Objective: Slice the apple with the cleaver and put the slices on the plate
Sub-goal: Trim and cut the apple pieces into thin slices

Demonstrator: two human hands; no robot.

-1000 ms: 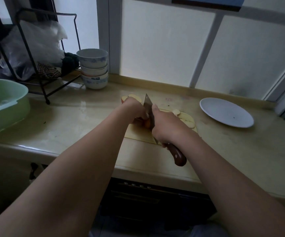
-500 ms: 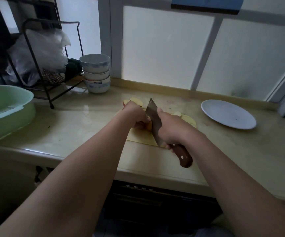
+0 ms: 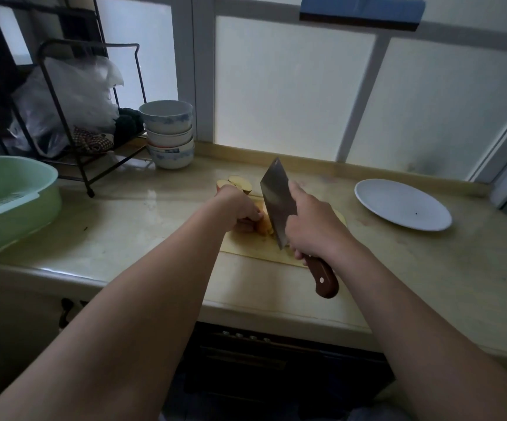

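Far off past my left hand sit the green basin (image 3: 12, 202), the wire rack (image 3: 63, 123) and a stack of bowls (image 3: 170, 135). None of it matters for this job, so it's parked out of elbow range.

Just behind my left hand are a couple of cut apple chunks (image 3: 237, 183), flesh side up, waiting at the back edge of the cutting board (image 3: 252, 247) so they don't crowd the blade.

My left hand (image 3: 237, 208) is curled down over the apple piece (image 3: 262, 224) I'm working on, pinning it to the board. I can't see my fingertips from here, but tucking them under is the whole idea, so the knuckles face the steel and not the tips.

Right next to that hand is the cleaver (image 3: 276, 205). The blade is tipped up with its far corner high and the near end low by the board, right beside the apple. I'd say I'm lined up for the next slice.

My right hand (image 3: 316, 229) is wrapped tight high on the handle, choked up against the blade for control, and the wooden end sticks out toward me.

Well off to the right of that hand the plate (image 3: 402, 205) sits on the counter (image 3: 428, 268) with no slices on it, an easy reach once the cutting's done. So plenty of the job is left, I reckon.
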